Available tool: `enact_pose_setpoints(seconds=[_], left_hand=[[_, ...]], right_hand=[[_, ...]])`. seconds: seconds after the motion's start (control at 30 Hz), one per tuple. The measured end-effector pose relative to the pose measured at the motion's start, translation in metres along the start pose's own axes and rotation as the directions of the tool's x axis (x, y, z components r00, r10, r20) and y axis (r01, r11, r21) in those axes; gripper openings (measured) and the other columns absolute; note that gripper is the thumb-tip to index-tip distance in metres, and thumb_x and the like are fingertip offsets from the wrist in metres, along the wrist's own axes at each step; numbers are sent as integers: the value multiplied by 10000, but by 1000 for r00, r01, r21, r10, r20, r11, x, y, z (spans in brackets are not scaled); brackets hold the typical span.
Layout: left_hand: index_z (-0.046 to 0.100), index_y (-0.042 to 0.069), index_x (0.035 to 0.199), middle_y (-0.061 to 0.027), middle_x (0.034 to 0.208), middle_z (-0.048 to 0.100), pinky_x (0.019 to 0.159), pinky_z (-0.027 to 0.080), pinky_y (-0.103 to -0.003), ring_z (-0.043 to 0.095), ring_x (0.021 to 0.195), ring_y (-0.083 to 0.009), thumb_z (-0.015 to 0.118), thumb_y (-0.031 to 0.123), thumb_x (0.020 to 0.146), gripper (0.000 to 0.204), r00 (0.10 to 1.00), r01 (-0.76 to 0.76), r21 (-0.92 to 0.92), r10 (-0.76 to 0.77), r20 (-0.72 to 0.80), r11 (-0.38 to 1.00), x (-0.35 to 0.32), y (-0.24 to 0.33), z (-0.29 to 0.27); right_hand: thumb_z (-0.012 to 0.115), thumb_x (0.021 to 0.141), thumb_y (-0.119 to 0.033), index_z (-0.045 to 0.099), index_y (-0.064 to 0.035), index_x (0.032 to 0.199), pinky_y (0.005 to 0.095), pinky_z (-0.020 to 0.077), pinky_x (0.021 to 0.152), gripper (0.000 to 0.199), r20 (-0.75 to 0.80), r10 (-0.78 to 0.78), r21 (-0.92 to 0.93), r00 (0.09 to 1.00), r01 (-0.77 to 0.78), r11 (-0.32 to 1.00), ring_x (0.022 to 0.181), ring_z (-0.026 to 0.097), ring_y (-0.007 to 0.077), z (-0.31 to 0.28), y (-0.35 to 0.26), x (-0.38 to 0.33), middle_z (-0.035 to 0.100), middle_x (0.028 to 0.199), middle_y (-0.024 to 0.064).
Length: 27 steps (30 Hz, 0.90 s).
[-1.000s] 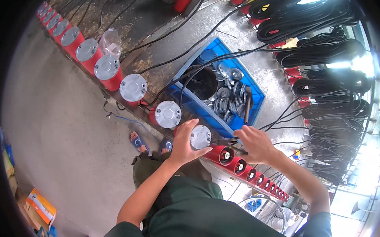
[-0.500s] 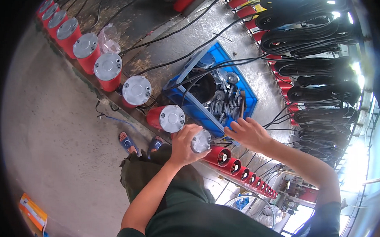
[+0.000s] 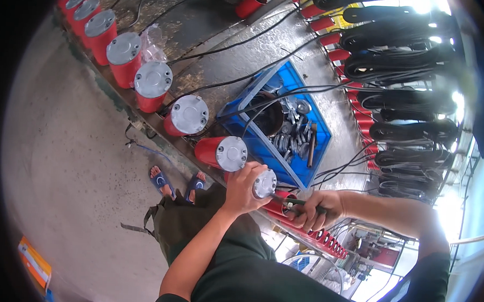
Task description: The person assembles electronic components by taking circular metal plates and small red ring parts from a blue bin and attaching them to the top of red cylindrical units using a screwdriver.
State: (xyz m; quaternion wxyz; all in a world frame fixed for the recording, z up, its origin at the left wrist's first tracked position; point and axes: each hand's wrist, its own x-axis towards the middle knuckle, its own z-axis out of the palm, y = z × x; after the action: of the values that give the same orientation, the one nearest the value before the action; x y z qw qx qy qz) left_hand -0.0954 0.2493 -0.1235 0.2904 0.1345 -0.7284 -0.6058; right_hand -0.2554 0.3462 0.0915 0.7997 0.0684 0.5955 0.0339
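My left hand point(image 3: 242, 190) grips a red cylinder with a round silver end cap point(image 3: 265, 183) at the front edge of the workbench point(image 3: 240, 56). My right hand point(image 3: 319, 208) is closed around the dark handle of a thin tool point(image 3: 291, 202). The tool's shaft points left and its tip meets the cap. Another red cylinder with a silver cap point(image 3: 223, 152) lies just left of my left hand.
A row of red cylinders point(image 3: 147, 85) with silver caps runs up to the left along the bench edge. A blue crate point(image 3: 321, 141) of metal parts sits behind my hands. Black cable coils point(image 3: 402, 77) hang at the right. My sandalled feet point(image 3: 177, 181) stand on grey concrete.
My right hand has come back from the blue crate, now gripping a tool, and has brought it to the cap. My left hand stays on the cylinder.
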Motion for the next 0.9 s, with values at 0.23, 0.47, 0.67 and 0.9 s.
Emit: enact_pose_setpoints(seconds=[0.23, 0.47, 0.67, 0.9], left_hand=[[576, 168, 1377, -65, 1278, 636, 1030, 457, -496, 638, 1185, -313, 990, 360, 630, 876, 1000, 12, 4, -12, -15, 1000, -3, -5, 0], [629, 106, 1334, -113, 1219, 641, 926, 582, -446, 690, 1081, -338, 1001, 347, 654, 812, 996, -63, -85, 58, -66, 994, 2, -11, 2], [628, 104, 1333, -121, 1218, 636, 908, 591, -453, 701, 1048, -348, 1008, 362, 646, 827, 995, -67, -99, 60, -75, 993, 2, -12, 2], [632, 119, 1329, -104, 1215, 631, 897, 590, -457, 699, 1044, -351, 1006, 371, 650, 816, 998, -26, -116, 19, -66, 993, 1, -10, -1]], right_hand=[[738, 801, -147, 556, -17, 1230, 442, 553, 778, 484, -341, -492, -846, 801, -33, 532, 958, 679, 322, 48, -31, -34, 628, 1040, 162], [867, 629, -56, 522, -22, 1268, 442, 540, 847, 727, -221, -770, -938, 598, -347, 0, 1062, 609, 328, -15, -23, -3, 547, 1113, 129], [906, 621, -101, 536, -60, 1317, 427, 541, 877, 789, -162, -761, -933, 628, -349, -90, 1085, 605, 303, -23, -40, -6, 548, 1142, 109], [752, 838, -204, 600, -152, 1285, 322, 492, 751, 475, 112, -832, -645, 543, -598, -476, 942, 623, 186, -7, -70, -16, 587, 1020, -6]])
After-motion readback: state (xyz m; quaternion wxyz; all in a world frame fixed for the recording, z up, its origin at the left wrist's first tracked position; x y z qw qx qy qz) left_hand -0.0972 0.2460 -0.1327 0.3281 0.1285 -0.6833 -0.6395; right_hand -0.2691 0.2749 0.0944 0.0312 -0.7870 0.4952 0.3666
